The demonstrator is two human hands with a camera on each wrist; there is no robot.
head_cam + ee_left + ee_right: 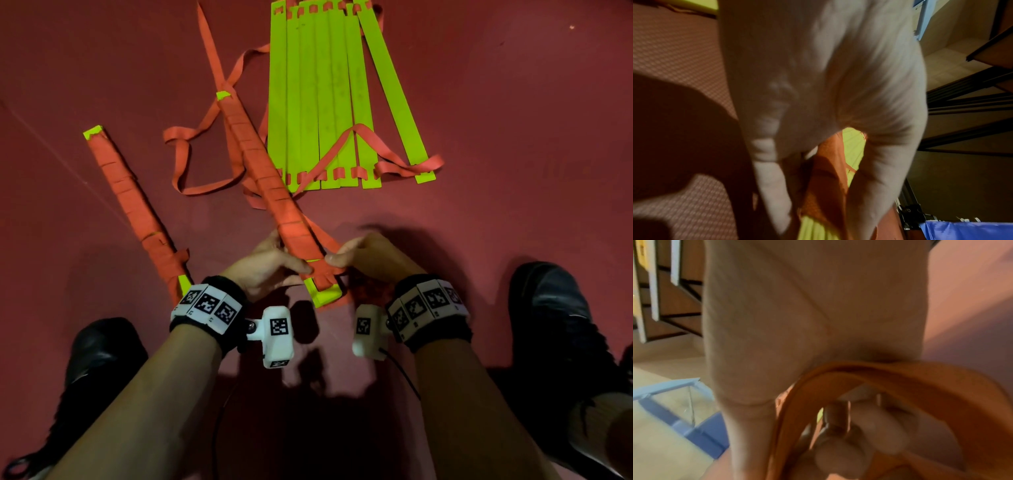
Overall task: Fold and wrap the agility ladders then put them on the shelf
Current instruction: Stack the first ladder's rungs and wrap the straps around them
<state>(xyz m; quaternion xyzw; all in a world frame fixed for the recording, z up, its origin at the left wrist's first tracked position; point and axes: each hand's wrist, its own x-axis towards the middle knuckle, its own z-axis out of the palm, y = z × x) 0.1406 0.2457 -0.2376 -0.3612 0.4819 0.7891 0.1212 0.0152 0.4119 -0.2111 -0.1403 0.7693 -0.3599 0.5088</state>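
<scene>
Head view: the bundle is gripped at its near end by the left hand, while the strap is pinched by the right hand. The strap should be kept taut and each turn laid flat, tight against the last.

- The spread ladder is cut off by the head view's top edge, so its far rung ends go unseen.
- Nearer than it, the left hand and right hand cover the half-wrapped bundle at its near end; the fingers underneath are hidden.
- Both wrist views are blurred: the strap shows no weave, and the shelving is only dark bars.
</scene>
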